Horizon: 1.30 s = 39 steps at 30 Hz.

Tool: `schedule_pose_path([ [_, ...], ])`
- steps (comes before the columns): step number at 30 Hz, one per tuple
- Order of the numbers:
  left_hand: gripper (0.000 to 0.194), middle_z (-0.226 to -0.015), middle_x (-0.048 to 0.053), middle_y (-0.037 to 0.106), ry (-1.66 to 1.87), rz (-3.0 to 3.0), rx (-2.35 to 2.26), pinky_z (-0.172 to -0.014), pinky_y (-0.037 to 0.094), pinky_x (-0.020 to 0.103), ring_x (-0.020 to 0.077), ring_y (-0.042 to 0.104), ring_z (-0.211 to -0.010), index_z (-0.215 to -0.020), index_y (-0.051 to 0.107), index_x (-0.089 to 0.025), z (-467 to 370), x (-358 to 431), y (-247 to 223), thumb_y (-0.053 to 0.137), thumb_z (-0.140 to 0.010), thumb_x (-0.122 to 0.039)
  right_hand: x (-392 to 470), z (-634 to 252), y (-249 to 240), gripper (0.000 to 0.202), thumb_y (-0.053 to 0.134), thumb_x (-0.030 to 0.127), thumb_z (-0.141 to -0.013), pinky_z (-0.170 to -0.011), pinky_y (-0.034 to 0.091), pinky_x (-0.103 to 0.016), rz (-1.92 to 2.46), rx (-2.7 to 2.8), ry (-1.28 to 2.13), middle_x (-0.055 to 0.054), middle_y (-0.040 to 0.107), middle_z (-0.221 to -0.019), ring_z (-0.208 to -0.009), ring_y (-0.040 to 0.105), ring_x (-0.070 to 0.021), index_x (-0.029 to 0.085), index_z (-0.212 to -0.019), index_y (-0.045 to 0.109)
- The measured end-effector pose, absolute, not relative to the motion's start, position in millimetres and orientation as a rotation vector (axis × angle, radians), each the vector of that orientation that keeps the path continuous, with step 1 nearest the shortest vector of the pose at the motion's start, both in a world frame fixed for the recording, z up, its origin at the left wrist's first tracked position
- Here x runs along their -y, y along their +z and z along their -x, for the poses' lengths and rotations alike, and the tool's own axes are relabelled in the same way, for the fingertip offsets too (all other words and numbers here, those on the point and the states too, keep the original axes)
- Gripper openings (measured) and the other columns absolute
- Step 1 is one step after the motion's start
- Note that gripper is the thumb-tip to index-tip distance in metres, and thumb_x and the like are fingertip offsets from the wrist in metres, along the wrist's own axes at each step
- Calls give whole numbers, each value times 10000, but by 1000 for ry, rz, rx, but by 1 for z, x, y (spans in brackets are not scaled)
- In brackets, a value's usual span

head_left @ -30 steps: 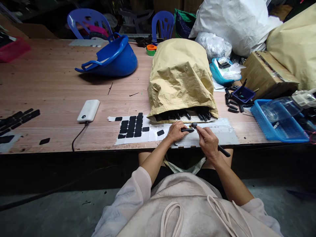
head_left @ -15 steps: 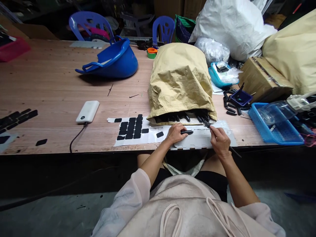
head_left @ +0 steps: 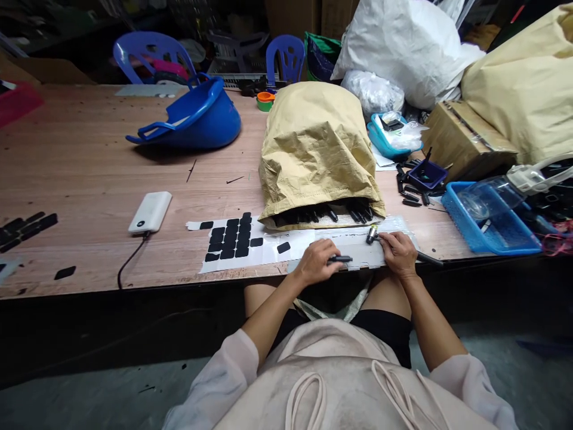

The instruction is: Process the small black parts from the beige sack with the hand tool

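My left hand (head_left: 319,260) is closed around a slim black pen-shaped piece (head_left: 342,259), whose end juts out to the right. My right hand (head_left: 398,253) grips a small hammer (head_left: 371,235); its metal head with a yellowish end points left, and its dark handle passes behind the hand to the right. Both hands are over a light grey board (head_left: 364,258) at the table's front edge. Just beyond them a tan sack (head_left: 317,149) lies with its mouth toward me, showing several similar black pieces (head_left: 358,210) inside.
Left of my hands, a white sheet (head_left: 268,254) bears rows of black rounded patches (head_left: 230,239). A white power bank (head_left: 151,212) with a cable and a tipped blue basin (head_left: 201,119) lie farther left. At right are a blue basket (head_left: 492,230) and a carton (head_left: 468,140).
My view has shifted slightly. The hammer's head has swung so its metal and yellowish end show, away from the sack's mouth. My left hand has drawn a little nearer to me, holding the black piece.
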<state>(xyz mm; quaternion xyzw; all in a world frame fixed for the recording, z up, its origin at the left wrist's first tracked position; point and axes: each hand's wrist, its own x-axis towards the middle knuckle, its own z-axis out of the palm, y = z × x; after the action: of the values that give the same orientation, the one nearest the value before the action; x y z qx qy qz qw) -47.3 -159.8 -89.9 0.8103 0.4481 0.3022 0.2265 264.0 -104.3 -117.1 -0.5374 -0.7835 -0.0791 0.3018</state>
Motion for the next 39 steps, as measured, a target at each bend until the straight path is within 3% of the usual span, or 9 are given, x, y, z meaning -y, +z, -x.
schedule_pose_path([
  [3, 182, -936, 66, 745, 730, -2174, -1024, -816, 546, 320, 200, 693, -858, -1047, 754, -232, 36, 209, -104, 678, -967, -376, 105, -264, -118, 248, 605, 303, -997, -822, 472, -329, 1427, 2075, -230, -64, 694, -935, -867, 588, -207, 260, -1130, 810],
  [7, 197, -969, 49, 789, 445, -1919, -1281, -780, 563, 298, 206, 739, -844, -1070, 771, -245, 24, 240, -144, 701, -944, -379, 106, -263, -117, 263, 582, 330, -1017, -821, 462, -327, 1431, 2080, -247, -64, 699, -934, -872, 588, -210, 252, -1127, 809],
  [12, 389, -1216, 101, 794, 95, -1710, -1588, -874, 591, 351, 288, 763, -1093, -1320, 720, -262, 22, 230, -176, 697, -944, -359, 106, -261, -116, 263, 579, 331, -1012, -816, 464, -334, 1461, 2065, -220, -66, 699, -932, -875, 586, -213, 252, -1117, 808],
  [15, 405, -1248, 97, 786, 40, -1816, -1467, -879, 589, 347, 300, 749, -1144, -1280, 750, -269, 24, 228, -159, 754, -879, -328, 107, -261, -117, 259, 582, 321, -1002, -816, 460, -339, 1464, 2058, -204, -67, 693, -933, -876, 580, -216, 254, -1119, 803],
  [20, 268, -914, -2, 806, 313, -1918, -916, -737, 544, 258, 179, 743, -798, -1157, 806, -285, 29, 195, -89, 751, -906, -364, 106, -261, -120, 255, 589, 312, -992, -817, 451, -347, 1467, 2053, -215, -68, 685, -931, -875, 573, -220, 259, -1119, 803],
  [24, 236, -1093, 59, 745, 666, -2156, -1355, -851, 542, 309, 221, 701, -973, -1162, 772, -249, 36, 113, -53, 661, -955, -219, 105, -262, -120, 256, 581, 320, -1004, -806, 441, -338, 1450, 2059, -230, -68, 682, -919, -856, 563, -214, 251, -1111, 802],
  [30, 248, -1137, 137, 645, 345, -2478, -1566, -875, 488, 378, 287, 592, -1074, -859, 730, -176, 32, 30, -50, 559, -848, 3, 106, -260, -117, 261, 567, 329, -1014, -817, 443, -331, 1459, 2063, -216, -62, 689, -929, -868, 572, -213, 258, -1115, 798],
  [33, 198, -1141, 135, 651, 468, -2522, -1460, -907, 455, 397, 298, 565, -1095, -854, 712, -180, 30, 38, -45, 590, -852, -24, 108, -259, -116, 266, 564, 331, -1017, -823, 443, -330, 1456, 2066, -204, -64, 693, -930, -876, 572, -215, 256, -1118, 799],
  [39, 154, -1005, 96, 683, 556, -2532, -1367, -914, 445, 417, 290, 567, -1031, -1074, 736, -211, 40, 92, -47, 680, -930, -209, 108, -260, -117, 275, 563, 343, -1026, -821, 447, -331, 1469, 2066, -221, -68, 697, -927, -873, 580, -217, 244, -1110, 805],
])
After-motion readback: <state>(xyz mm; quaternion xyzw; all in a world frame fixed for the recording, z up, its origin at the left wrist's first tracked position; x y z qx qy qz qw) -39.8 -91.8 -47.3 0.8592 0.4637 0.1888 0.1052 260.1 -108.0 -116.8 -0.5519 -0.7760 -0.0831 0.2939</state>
